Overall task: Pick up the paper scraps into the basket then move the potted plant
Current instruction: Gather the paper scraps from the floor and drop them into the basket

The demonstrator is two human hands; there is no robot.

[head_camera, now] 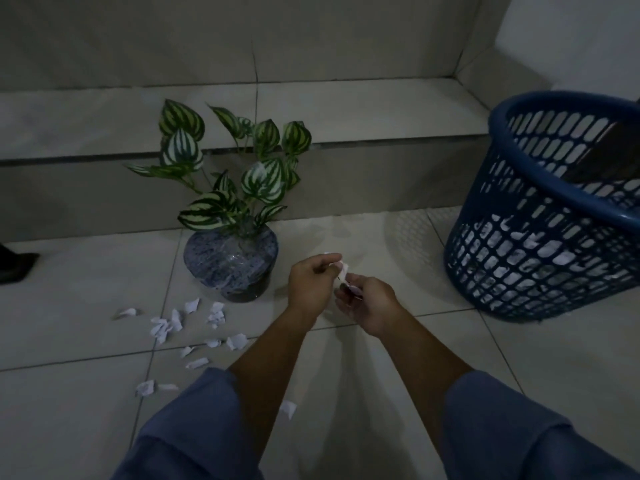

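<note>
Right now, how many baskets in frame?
1. The blue basket stands on the tiled floor at far right, partly cut off by the frame edge, paper scraps already inside. None elsewhere in view.

The plant (231,216) stood on the floor (450,341) before a step (346,109), left of centre. Scraps (194,327) lay scattered on the floor just in front and left of it. The basket (554,209) stood well to the right, more scraps (526,251) inside it. Both hands (341,292) met between plant and basket, nearer the plant.
</note>
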